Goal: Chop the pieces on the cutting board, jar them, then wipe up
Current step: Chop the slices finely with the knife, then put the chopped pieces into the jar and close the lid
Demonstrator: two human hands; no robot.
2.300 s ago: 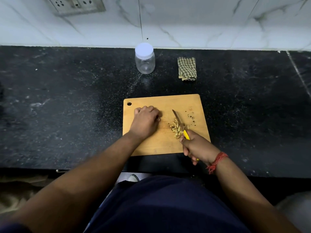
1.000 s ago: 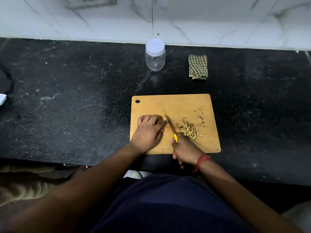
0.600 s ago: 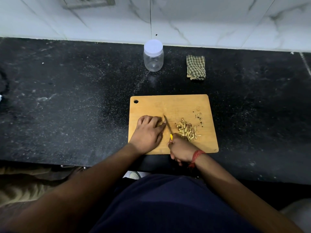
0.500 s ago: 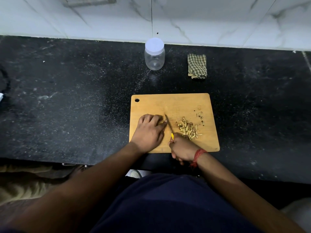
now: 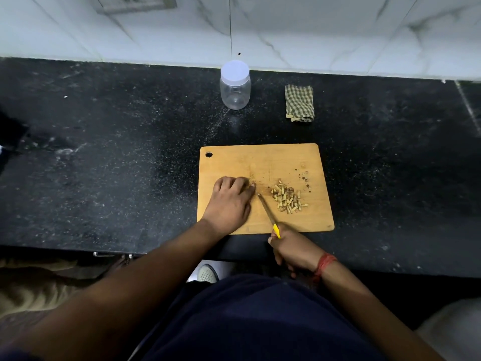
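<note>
Chopping on wooden cutting board [image 5: 263,160], near front edge of black countertop [image 5: 104,152].

Right hand [image 5: 292,250] gripping yellow-handled knife [image 5: 268,214], fingers curled round handle, blade angling up-left across board, tip just beside left hand [image 5: 230,203]. Left hand resting on board's left half, fingers curled under; holding anything underneath: cannot tell. Chopped pieces [image 5: 286,198] lying piled on board's right half, small crumbs [image 5: 305,177] scattering toward right edge. Clear jar [image 5: 235,87] standing lidded near back edge; folded checked cloth [image 5: 299,104] lying right of it, apart.
</note>
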